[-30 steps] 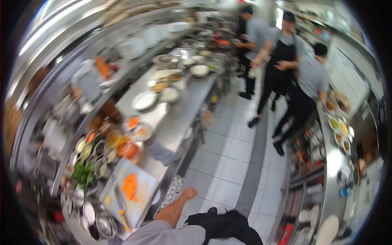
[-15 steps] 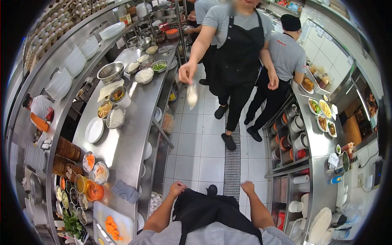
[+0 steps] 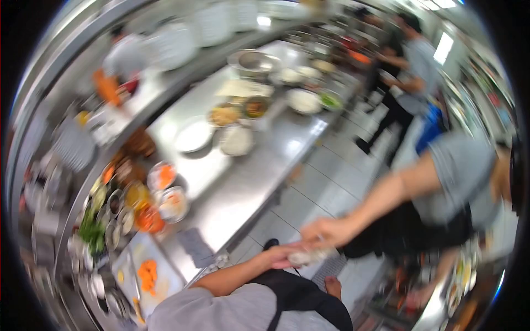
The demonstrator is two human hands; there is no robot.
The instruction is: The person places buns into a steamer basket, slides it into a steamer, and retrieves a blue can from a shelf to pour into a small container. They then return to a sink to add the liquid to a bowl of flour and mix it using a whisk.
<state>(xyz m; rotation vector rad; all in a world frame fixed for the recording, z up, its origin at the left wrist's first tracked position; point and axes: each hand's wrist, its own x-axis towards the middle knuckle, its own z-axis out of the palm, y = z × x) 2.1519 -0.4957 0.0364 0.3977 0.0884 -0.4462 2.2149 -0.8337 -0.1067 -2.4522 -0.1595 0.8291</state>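
Note:
My left hand (image 3: pixel 280 257) reaches forward with the palm up, under a small clear bag with pale contents (image 3: pixel 309 257). A co-worker's hand (image 3: pixel 326 231) is still at the top of the bag, so both hands meet there. The bag lies against my fingers, which look stretched out, though the view is blurred. My right hand (image 3: pixel 333 287) is low in front of my apron, small and smeared, and its fingers cannot be made out.
The steel counter (image 3: pixel 221 201) on the left bears bowls, a white plate (image 3: pixel 194 134), a grey cloth (image 3: pixel 195 248) and a cutting board (image 3: pixel 164 263) with orange slices and a knife. Other co-workers (image 3: pixel 422 66) stand farther back in the aisle.
The view has swung toward the left counter. The co-worker has come closer and appears on the right, the bag has reached my left hand, and my left arm has stretched forward.

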